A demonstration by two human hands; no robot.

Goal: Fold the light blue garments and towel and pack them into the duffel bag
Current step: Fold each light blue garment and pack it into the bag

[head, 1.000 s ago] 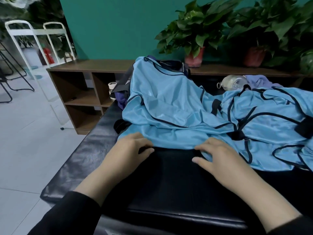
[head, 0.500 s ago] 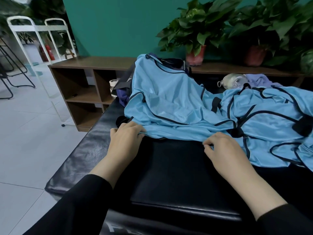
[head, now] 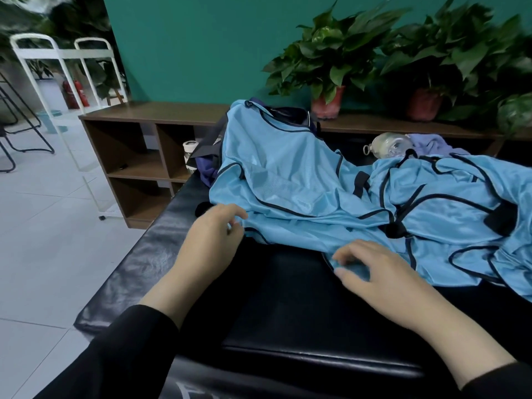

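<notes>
Taking hold of the near hem of the first light blue garment, before any fold is made.

The left hand (head: 214, 230) pinches the near-left edge of the light blue garment (head: 290, 191), fingers curled onto the cloth, while the right hand (head: 374, 272) has its fingers bent over the near hem with a bit of blue fabric under the fingertips. The garment lies rumpled across the black padded tabletop (head: 288, 298), its far end draped up over the dark duffel bag (head: 288, 112), and a second blue piece (head: 460, 203) is bunched to the right. A lilac cloth (head: 429, 144) sits far right beside a clear bottle (head: 387, 145); whether it is the towel I cannot tell. Nothing looks folded or packed yet. The next move likely calls for drawing this garment off the bag, toward the near side, and spreading it flat.
</notes>
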